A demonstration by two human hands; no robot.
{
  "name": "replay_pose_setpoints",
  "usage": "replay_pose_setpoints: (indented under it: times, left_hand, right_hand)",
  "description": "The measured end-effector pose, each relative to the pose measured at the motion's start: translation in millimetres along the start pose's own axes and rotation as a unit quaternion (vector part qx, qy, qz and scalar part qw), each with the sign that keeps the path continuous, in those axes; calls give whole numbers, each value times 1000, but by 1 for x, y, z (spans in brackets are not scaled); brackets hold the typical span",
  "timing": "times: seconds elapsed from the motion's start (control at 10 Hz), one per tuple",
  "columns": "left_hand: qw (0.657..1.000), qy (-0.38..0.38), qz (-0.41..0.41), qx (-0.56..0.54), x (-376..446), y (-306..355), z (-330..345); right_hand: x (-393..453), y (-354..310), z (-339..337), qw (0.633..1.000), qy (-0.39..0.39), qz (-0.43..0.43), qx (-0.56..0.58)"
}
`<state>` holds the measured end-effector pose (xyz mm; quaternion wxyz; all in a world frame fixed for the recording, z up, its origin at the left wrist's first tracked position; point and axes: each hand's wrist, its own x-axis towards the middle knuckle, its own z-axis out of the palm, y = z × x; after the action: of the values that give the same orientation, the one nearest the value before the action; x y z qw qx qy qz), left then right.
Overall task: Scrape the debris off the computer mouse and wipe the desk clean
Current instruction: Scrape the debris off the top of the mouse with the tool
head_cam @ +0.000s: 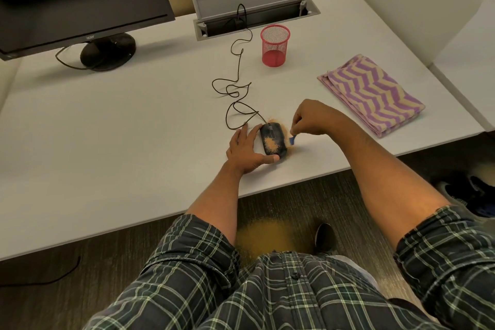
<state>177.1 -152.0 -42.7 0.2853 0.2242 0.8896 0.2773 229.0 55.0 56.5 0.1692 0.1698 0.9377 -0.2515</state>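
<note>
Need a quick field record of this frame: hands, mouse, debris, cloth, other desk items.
left hand: fingers straight, steadying mouse from its left side
right hand: pinches blue scraper, right of mouse
mouse: black, wired, on desk
debris: orange grains on mouse top, some on desk beside it
cloth: folded, zigzag pattern, untouched
other: red mesh cup, monitor

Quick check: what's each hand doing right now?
Left hand: open, fingers and thumb steadying the mouse.
Right hand: closed, pinching a small blue scraper beside the mouse.
</note>
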Motion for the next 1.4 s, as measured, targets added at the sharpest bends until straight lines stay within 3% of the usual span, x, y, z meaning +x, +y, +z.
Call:
replay_pose_setpoints:
  times: [0.1,0.2,0.3,0.4,0.5,0.7,0.9,1.4]
  left_hand:
    - [1000,0,1,-4,0,0,0]
    - [1000,-1,-2,-1,-1,1,-1]
    - [1000,-1,-2,2,0,1,0]
    - [1000,-1,-4,6,0,1,0]
    - [1000,-6,-6,9,1,1,-1]
    - [1000,-3,-3,8,0,1,-1]
    - [1000,-6,-4,15,1,2,-1]
    - [1000,-6,-3,19,-1,4,-2]
  right_hand:
    - [2,-1,-2,999,43,6,4]
    - [-2,-7,-6,993,55,-38,92]
    - [-4,-9,-2,997,7,-41,58]
    - [-4,-12,-3,1000,9,-21,-7]
    - [-4,-17,-6,998,52,-39,13]
    - [-3,-19,-4,999,4,-28,-20]
    - [-1,-16,-8,998,52,-45,14]
    - [9,-29,0,997,53,-41,-24]
